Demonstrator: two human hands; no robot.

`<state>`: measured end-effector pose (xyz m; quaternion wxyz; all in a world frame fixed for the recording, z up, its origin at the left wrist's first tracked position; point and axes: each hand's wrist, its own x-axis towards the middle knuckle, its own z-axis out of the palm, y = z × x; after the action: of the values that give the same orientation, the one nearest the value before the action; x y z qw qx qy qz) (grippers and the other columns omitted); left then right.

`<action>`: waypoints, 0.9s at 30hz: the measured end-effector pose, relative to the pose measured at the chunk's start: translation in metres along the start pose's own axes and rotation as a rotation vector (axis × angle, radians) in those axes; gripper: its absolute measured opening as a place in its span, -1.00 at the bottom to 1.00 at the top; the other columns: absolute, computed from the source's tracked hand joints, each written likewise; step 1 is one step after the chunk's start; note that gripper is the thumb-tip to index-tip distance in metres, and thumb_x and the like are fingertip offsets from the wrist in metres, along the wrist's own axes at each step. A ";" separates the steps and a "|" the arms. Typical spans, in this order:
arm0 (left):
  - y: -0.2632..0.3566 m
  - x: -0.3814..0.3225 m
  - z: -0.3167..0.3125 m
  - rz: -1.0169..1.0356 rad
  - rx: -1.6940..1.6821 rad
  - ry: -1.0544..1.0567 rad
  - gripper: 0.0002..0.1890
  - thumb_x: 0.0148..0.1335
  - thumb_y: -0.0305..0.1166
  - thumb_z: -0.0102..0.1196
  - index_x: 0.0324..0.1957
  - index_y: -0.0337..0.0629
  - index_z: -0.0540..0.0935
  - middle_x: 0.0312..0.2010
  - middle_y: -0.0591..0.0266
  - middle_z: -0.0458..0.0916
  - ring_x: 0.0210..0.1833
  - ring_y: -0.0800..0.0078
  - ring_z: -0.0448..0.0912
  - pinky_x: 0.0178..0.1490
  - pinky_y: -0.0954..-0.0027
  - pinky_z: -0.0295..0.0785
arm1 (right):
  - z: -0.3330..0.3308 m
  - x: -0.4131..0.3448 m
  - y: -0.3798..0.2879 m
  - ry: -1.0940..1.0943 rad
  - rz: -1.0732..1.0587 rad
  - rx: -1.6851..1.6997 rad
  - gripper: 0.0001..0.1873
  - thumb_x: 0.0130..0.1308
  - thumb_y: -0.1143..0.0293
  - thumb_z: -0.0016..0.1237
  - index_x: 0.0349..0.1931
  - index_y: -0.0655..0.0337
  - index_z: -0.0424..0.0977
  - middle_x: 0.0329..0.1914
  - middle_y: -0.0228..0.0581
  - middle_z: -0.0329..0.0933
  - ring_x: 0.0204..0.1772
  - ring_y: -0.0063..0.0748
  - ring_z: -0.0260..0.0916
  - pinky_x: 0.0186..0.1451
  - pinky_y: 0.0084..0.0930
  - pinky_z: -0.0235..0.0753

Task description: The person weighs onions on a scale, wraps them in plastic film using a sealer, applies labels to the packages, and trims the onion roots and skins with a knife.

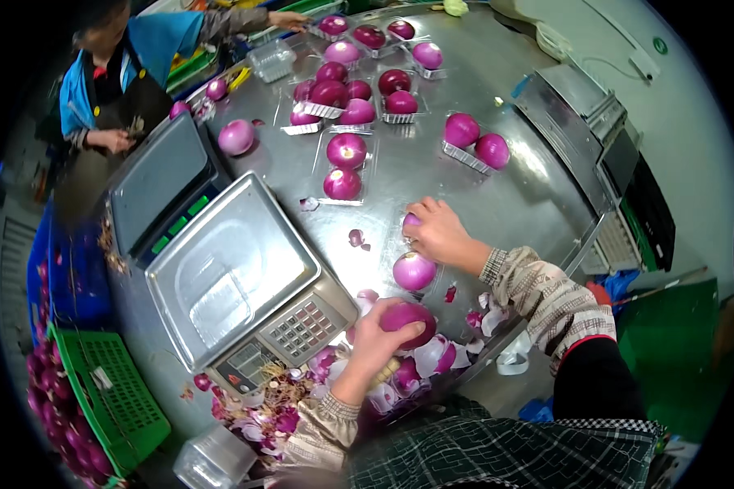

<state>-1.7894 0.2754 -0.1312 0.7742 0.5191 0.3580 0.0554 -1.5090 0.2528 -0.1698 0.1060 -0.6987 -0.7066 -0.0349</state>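
Observation:
My left hand (379, 342) is closed around a red onion (408, 324) above a heap of onion skins (431, 357) at the table's near edge. Fingers of my right hand (434, 229) curl over another onion (411, 221), which they partly hide. A paler peeled onion (414, 271) lies just below that hand; both onions seem to be in a clear plastic tray, largely hidden. Beyond, clear trays hold onions in pairs, such as the tray (342, 202) in the middle and the one (467, 159) at the right. Several onions are stacked (329, 93) farther back.
A digital scale (238, 263) with a steel pan stands left of my hands, a second scale (165, 177) behind it. A co-worker (128, 79) reaches over the far left edge. Clear containers (214, 455), a green crate (110, 391) and a steel machine (569, 128) surround the work area.

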 end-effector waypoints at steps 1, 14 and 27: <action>-0.002 -0.001 -0.003 0.022 0.026 0.010 -0.38 0.17 -0.25 0.59 0.23 -0.26 0.67 0.02 0.08 0.80 0.05 0.35 0.76 0.18 0.32 0.66 | 0.000 0.000 -0.003 0.029 0.006 0.002 -0.80 0.02 0.38 0.29 -0.28 0.01 0.76 0.22 -0.20 0.61 0.28 -0.07 0.44 0.25 -0.14 0.44; 0.003 -0.012 -0.026 0.101 -0.003 0.042 -0.43 0.18 -0.28 0.59 0.20 -0.18 0.67 -0.05 0.13 0.83 -0.03 0.40 0.80 0.07 0.35 0.69 | -0.009 0.006 -0.008 0.080 0.051 0.352 -0.88 0.15 0.40 0.29 -0.30 0.14 0.68 0.08 -0.23 0.67 0.19 -0.07 0.52 0.18 -0.10 0.46; 0.002 -0.037 -0.080 0.100 1.003 0.210 -0.11 -0.11 0.28 0.54 0.14 -0.19 0.70 0.05 0.07 0.71 0.06 -0.01 0.73 0.08 0.07 0.67 | -0.078 -0.030 -0.020 -0.185 0.009 0.152 -0.75 0.33 0.36 0.16 0.01 0.02 0.62 -0.13 -0.16 0.60 -0.15 -0.04 0.66 -0.18 -0.10 0.65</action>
<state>-1.8651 0.3208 -0.1275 0.3862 0.8346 0.3912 -0.0343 -1.5210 0.2076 -0.0973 0.0931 -0.6921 -0.7108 0.0841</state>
